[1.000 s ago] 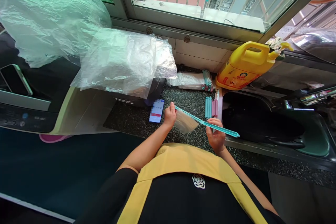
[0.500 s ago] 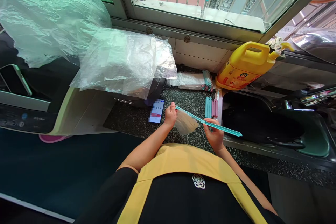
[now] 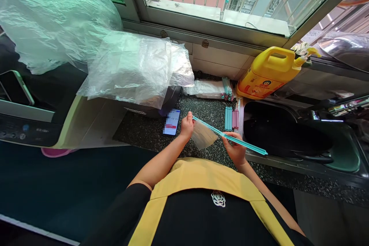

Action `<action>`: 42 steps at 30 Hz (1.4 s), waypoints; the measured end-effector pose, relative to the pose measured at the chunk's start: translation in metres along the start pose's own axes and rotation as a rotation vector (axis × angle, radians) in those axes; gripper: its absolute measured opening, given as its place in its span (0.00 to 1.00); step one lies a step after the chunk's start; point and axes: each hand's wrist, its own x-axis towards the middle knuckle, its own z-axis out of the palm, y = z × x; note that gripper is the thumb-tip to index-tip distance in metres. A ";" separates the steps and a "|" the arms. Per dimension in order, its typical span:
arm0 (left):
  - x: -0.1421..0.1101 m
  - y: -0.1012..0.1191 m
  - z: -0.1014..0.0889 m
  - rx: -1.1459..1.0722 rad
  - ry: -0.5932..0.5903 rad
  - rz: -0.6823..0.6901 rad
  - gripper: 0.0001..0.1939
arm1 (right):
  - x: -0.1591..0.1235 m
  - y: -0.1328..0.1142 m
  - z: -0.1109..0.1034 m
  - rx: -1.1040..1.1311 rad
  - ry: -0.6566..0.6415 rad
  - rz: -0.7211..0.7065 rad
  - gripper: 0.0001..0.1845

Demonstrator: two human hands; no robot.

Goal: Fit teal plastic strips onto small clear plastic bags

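My left hand (image 3: 187,126) pinches the top corner of a small clear plastic bag (image 3: 202,137) above the dark speckled counter (image 3: 144,132). A long teal sealing stick (image 3: 248,145) runs along the bag's upper edge and sticks out to the right over the sink. My right hand (image 3: 235,148) is closed around that stick near its middle. The bag hangs between the two hands, slightly tilted.
A phone (image 3: 172,122) lies left of my left hand. More teal and pink sealing sticks (image 3: 231,118) lie behind, with folded bags (image 3: 208,88) at the wall. A yellow jug (image 3: 268,72) stands by the black sink (image 3: 285,132). Large crumpled plastic sheets (image 3: 95,52) cover the left.
The teal stick has slid a little further right along the bag's edge, its far tip reaching further over the sink. Both hands stay in nearly the same place.
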 end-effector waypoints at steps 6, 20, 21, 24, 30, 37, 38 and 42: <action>0.002 0.001 0.001 -0.034 -0.070 0.013 0.29 | 0.004 -0.002 -0.004 -0.052 0.054 0.005 0.07; 0.011 0.009 0.013 -0.316 0.160 -0.177 0.25 | 0.001 -0.021 0.019 0.031 0.074 -0.017 0.09; 0.011 0.010 0.013 -0.341 0.187 -0.180 0.25 | 0.000 -0.019 0.020 0.018 0.066 -0.009 0.09; 0.011 0.012 0.012 -0.394 0.185 -0.190 0.26 | -0.002 -0.014 0.022 -0.015 0.054 0.009 0.08; 0.009 0.008 0.008 -0.358 0.102 -0.093 0.27 | -0.004 -0.013 0.020 -0.049 0.031 0.009 0.05; 0.011 -0.006 0.005 -0.092 -0.020 0.044 0.21 | -0.008 -0.014 0.016 -0.097 0.009 -0.005 0.06; 0.012 -0.007 0.005 -0.061 -0.027 0.060 0.21 | -0.008 -0.015 0.016 -0.107 0.008 -0.010 0.06; 0.013 -0.009 0.004 0.001 -0.052 0.060 0.21 | -0.003 -0.019 0.013 -0.117 -0.016 -0.019 0.04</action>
